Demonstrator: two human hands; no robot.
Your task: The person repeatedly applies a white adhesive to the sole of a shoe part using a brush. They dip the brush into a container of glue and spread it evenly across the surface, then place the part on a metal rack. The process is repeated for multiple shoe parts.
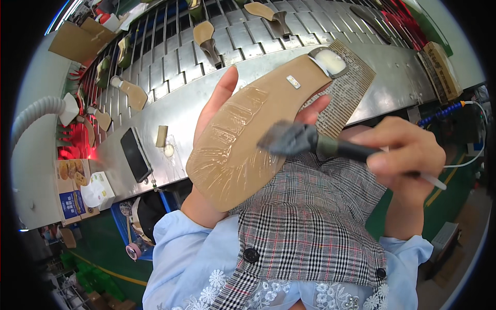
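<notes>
The left hand grips a tan shoe insole from behind, holding it raised before the conveyor. The right hand is closed around a brush whose bristles touch the insole's glossy face.

A shoe sole rests on the left hand; a brush in the right hand touches its right edge. Beyond lies a conveyor carrying soles; a phone lies left.

Left hand raised, fingers spread upward; right hand clenched, knuckles up.
</notes>
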